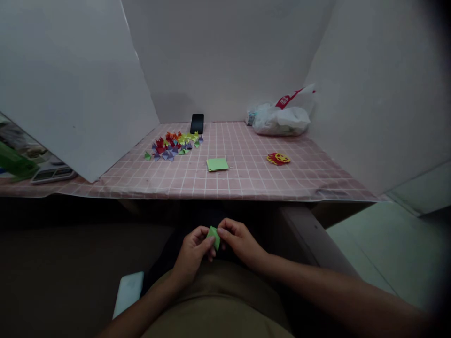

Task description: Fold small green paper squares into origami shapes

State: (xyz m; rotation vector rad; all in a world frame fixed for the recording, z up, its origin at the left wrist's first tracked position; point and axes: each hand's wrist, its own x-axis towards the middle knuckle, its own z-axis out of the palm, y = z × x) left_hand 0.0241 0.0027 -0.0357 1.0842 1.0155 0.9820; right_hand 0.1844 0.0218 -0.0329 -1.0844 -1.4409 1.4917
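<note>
Over my lap, below the table's front edge, a folded piece of green paper (pixel 213 237) is held between both hands. My left hand (pixel 196 246) pinches it from the left, with the thumb lying on its face. From the right, my right hand (pixel 237 235) grips its upper right edge between thumb and fingers. On the table ahead lies a small stack of square paper (pixel 217 164), green on top with a yellow edge showing beneath. Farther left sits a cluster of small folded paper cranes (pixel 172 144) in red, orange, yellow, green and purple.
A black phone (pixel 197 123) lies behind the cranes on the pink checked tablecloth (pixel 246 180). Red and yellow cut-out discs (pixel 278 158) rest at right, with a white plastic bag (pixel 282 119) behind. White panels enclose the table. A scale (pixel 54 172) stands far left.
</note>
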